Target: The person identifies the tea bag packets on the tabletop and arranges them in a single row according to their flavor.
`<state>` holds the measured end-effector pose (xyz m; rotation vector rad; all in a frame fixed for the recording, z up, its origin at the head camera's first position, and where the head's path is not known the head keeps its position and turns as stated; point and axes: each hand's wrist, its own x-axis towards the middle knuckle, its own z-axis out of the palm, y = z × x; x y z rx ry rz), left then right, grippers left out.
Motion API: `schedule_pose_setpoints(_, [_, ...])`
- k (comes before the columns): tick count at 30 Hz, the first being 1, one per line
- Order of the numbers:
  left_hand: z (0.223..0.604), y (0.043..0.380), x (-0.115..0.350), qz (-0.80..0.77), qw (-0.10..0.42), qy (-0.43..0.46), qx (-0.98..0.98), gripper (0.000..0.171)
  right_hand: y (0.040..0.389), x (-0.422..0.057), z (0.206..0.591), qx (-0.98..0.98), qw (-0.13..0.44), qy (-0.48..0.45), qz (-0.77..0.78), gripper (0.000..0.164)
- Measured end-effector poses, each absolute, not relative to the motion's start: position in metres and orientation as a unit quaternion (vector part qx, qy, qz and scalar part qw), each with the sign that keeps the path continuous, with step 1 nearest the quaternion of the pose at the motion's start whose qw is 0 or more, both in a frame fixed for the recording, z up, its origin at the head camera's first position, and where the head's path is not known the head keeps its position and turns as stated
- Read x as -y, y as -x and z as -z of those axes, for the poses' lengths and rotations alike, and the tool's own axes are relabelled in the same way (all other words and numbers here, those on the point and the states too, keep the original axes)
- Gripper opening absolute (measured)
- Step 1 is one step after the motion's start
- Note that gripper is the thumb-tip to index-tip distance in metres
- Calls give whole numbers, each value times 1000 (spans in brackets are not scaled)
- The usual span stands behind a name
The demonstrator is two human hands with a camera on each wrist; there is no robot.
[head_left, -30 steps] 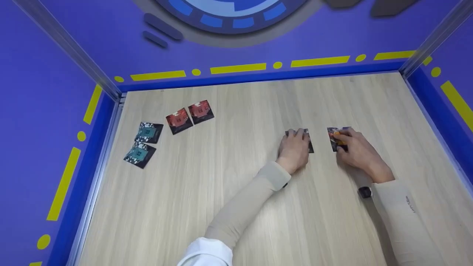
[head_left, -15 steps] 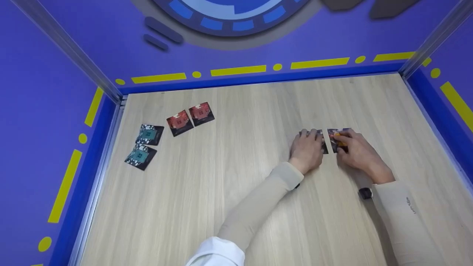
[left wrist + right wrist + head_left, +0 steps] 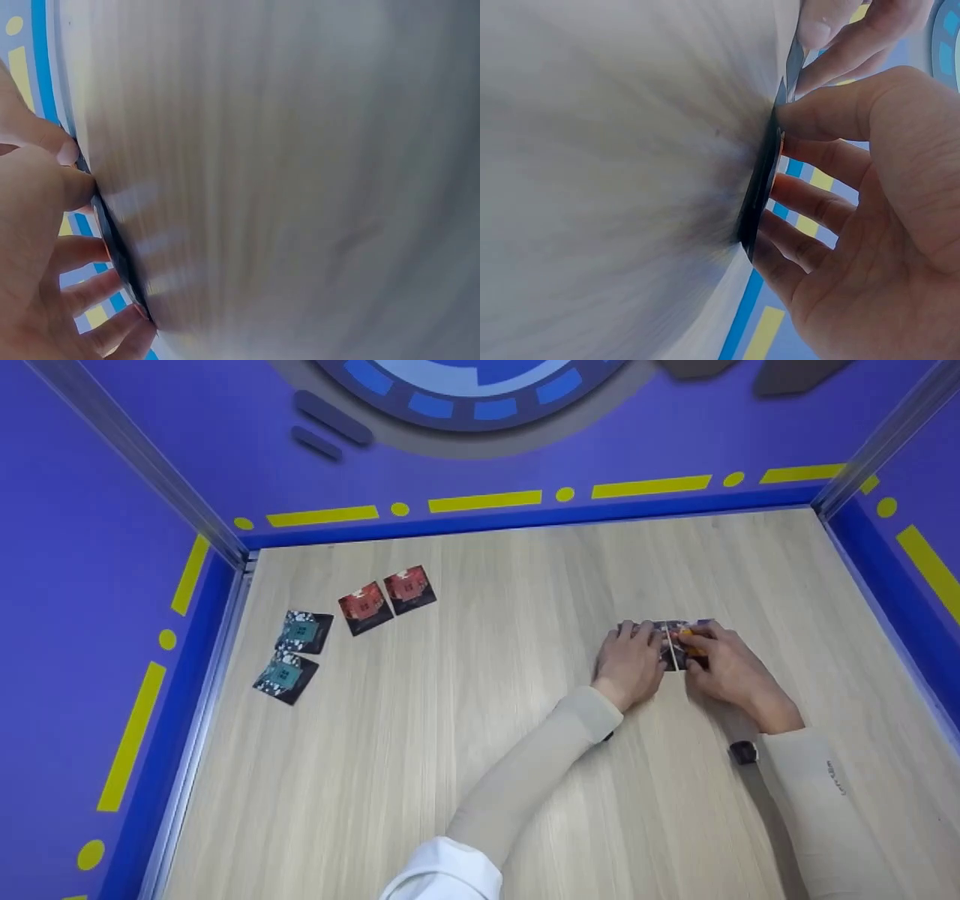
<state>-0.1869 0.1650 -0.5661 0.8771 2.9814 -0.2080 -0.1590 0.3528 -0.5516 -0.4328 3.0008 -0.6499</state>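
Two dark square printed cards lie side by side at the right of the table in the head view, a thin gap between their edges. My left hand [image 3: 630, 661] rests over the left card [image 3: 670, 661] and covers most of it. In the left wrist view, extended fingers and the thumb touch this dark card [image 3: 120, 251]. My right hand [image 3: 733, 673] lies over the right card [image 3: 682, 661], which has orange and yellow artwork. The right wrist view shows fingertips and thumb pressing along that card [image 3: 757, 199], which sits close to the tabletop.
Two teal cards [image 3: 302, 631] lie at the table's left, one below the other. Two red cards [image 3: 365, 609] sit just right of them, farther back. Blue panels [image 3: 480, 521] with yellow marks wall in the wooden table [image 3: 360, 780].
My left hand has slid right with its card, narrowing the wide gap between the two cards to a thin strip. The right hand and its card have stayed put.
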Motion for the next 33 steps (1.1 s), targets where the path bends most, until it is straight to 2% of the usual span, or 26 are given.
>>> schedule_pose_setpoints(15, [564,185,-165,81,26,-283,-955,60,159,-352,549,-969,45,123,208,49])
schedule_pose_setpoints(22, [561,188,-157,65,17,-277,-958,62,158,-354,550,-969,36,128,207,49])
schedule_pose_setpoints(26, [555,202,-138,32,14,-265,-963,58,157,-354,550,-971,51,114,205,52])
schedule_pose_setpoints(33, [541,241,-65,-32,-39,-226,-973,41,154,-353,550,-971,56,115,204,53])
